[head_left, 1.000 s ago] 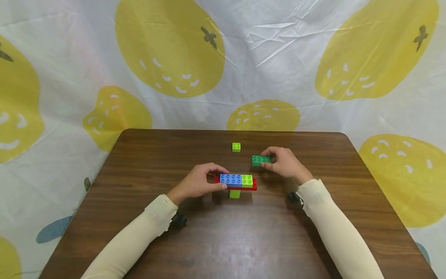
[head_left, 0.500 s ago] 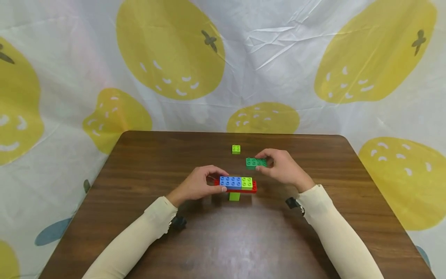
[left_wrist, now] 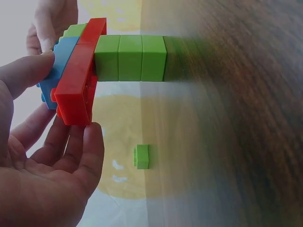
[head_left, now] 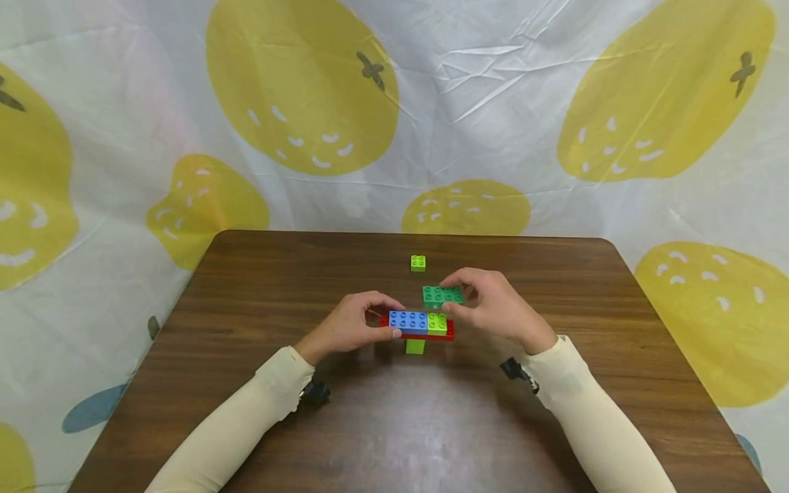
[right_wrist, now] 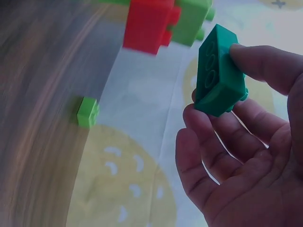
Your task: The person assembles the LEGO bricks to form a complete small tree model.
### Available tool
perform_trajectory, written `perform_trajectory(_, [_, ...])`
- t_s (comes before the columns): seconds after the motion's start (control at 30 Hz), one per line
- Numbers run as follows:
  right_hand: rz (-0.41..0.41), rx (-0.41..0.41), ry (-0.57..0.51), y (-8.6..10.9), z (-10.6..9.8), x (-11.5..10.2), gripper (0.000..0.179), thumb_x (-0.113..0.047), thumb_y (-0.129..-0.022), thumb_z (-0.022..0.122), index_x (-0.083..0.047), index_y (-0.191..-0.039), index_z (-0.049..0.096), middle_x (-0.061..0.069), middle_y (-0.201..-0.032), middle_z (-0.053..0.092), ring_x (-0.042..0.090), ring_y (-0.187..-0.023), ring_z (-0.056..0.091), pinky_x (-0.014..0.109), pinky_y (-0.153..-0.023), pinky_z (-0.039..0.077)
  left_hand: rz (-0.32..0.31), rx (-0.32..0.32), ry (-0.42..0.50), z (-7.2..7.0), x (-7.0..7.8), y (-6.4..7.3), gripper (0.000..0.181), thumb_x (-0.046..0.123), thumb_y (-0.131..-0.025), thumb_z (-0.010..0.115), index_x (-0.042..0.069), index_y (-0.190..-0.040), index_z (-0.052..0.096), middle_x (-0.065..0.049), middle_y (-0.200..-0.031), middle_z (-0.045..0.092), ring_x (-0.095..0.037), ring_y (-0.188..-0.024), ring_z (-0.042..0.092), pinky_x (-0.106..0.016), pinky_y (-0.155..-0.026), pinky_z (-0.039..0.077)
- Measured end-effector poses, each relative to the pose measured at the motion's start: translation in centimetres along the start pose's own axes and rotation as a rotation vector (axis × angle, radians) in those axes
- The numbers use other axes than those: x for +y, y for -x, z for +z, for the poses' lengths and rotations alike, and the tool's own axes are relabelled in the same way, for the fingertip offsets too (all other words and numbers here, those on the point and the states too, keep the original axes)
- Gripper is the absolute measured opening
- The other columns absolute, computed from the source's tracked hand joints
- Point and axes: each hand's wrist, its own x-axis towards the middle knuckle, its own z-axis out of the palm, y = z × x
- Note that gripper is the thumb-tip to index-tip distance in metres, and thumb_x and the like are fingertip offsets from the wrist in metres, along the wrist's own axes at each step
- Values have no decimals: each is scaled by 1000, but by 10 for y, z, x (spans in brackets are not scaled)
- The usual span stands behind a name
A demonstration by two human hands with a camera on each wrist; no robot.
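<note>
My left hand point(head_left: 351, 327) grips the left end of a toy-brick structure, its thumb on the blue brick point(head_left: 408, 322) and fingertips at the red layer point(left_wrist: 75, 87). Beside the blue brick on top sits a lime brick point(head_left: 437, 323). Under the red layer, a column of lime bricks point(left_wrist: 130, 58) stands on the table. My right hand point(head_left: 499, 308) pinches a dark green eight-stud brick point(head_left: 433, 295) between thumb and fingers. That brick is held studs up, just behind and above the structure's right part; its hollow underside shows in the right wrist view.
A loose four-stud lime brick point(head_left: 418, 263) lies farther back on the brown wooden table point(head_left: 283, 274). Behind the table's far edge hangs a white cloth point(head_left: 345, 198) printed with yellow fruit. A dark camera is strapped at each wrist.
The right hand has carried the green brick leftward and toward the person, from right of the structure to just behind its top. The left hand keeps its grip in place.
</note>
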Motion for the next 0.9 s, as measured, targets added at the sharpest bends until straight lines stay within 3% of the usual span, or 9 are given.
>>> perform_trajectory(0.4, [-113,-16,29,3,19,-17,32,-23,-91,86,-17,-120,73,-7,-108,73,24,-88,64,44,-83,60,-1,-3,5,0,0,0,43,28,-89,87,13,-127,73,-5,-121,74,-19,-105,69,-39,-93,62])
perform_trajectory(0.63, [-119,-34,19,2,26,-21,32,-23,-92,85,-16,-120,72,-3,-111,73,21,-86,65,40,-75,63,-18,6,-1,0,1,1,45,26,-89,87,11,-128,72,-5,-121,74,-19,-105,70,-37,-93,62])
perform_trajectory(0.9, [-117,-39,29,1,32,-21,31,-24,-91,85,-16,-119,73,-4,-108,73,14,-85,63,42,-74,64,-15,7,-8,0,2,1,45,25,-89,87,10,-129,72,-5,-121,74,-19,-107,70,-38,-95,62])
